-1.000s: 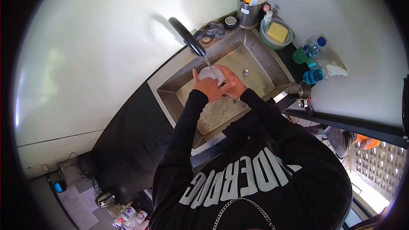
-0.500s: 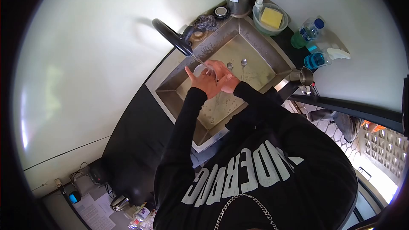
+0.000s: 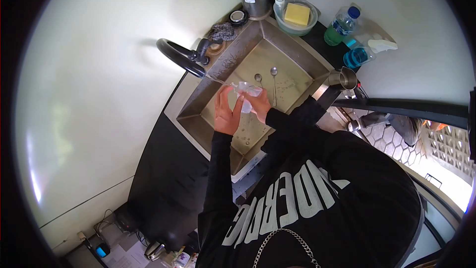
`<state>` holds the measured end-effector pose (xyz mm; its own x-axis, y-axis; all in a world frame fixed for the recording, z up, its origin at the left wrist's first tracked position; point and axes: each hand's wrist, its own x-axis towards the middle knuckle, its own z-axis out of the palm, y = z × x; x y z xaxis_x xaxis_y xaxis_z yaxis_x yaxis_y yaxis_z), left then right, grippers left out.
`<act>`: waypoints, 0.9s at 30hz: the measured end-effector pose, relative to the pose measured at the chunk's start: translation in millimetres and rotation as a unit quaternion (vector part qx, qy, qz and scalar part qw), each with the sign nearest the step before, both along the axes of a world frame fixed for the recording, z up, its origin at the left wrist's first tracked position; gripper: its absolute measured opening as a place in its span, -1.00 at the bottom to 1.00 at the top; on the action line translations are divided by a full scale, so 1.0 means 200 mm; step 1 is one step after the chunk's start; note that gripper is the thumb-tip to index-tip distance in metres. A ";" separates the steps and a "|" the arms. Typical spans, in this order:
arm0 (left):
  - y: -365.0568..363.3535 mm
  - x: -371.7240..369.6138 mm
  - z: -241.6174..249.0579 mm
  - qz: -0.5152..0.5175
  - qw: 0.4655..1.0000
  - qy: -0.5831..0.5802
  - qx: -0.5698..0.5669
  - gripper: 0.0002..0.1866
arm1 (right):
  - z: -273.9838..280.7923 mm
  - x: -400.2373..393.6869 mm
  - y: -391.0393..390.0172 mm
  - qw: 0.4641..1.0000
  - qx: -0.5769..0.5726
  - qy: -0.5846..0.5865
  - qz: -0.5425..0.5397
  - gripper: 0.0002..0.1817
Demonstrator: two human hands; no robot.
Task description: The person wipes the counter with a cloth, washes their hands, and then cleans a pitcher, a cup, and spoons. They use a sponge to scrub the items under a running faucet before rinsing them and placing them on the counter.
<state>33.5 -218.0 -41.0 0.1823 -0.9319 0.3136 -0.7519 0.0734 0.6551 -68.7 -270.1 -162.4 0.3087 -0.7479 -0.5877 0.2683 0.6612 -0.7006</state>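
Both my hands are over the sink (image 3: pixel 297 64) around a clear plastic cup (image 3: pixel 249 89), which is tilted under the water. My right hand (image 3: pixel 259 105) grips the cup from the right side. My left hand (image 3: pixel 227 118) has its thumb and fingertips at the cup's left edge, with the fingers curved and a gap between them. A thin stream runs from the black faucet (image 3: pixel 181 59) to the cup and fingers. Two spoons lie on the sink floor beyond my hands: a longer spoon (image 3: pixel 274 84) and a shorter spoon (image 3: pixel 258 78), partly hidden.
Behind the sink are a scouring pad (image 3: pixel 222 32), a utensil holder (image 3: pixel 256 4) and a bowl with a yellow sponge (image 3: pixel 297 14). A green-liquid bottle (image 3: pixel 338 30), a blue spray bottle (image 3: pixel 358 57) and a metal pitcher (image 3: pixel 342 78) stand along the right. Another person's leg (image 3: pixel 382 120) shows at right.
My hands have come apart from their overlapped position, and the cup is now more exposed between them. My left hand has turned more upright. The view has shifted slightly.
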 end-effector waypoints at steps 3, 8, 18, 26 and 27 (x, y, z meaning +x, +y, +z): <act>0.04 -0.01 -0.02 0.012 1.000 0.015 0.005 -0.56 | 0.14 -0.07 -0.10 0.987 0.121 -0.106 0.014 -0.38; 0.06 0.00 -0.02 0.034 0.999 0.015 -0.003 -0.63 | 0.09 -0.05 -0.08 0.974 0.164 -0.145 0.055 -0.45; 0.07 -0.03 -0.09 0.074 0.990 0.102 0.071 -0.58 | 0.35 -0.09 -0.05 0.924 0.243 -0.250 0.155 -0.37; 0.03 -0.05 -0.11 0.181 0.922 0.343 0.014 -0.51 | 0.28 -0.06 -0.12 0.906 -0.385 0.022 0.173 -0.10; 0.02 -0.02 -0.14 0.214 0.887 0.408 0.042 -0.52 | 0.28 -0.09 -0.13 0.871 -0.455 0.010 0.186 -0.04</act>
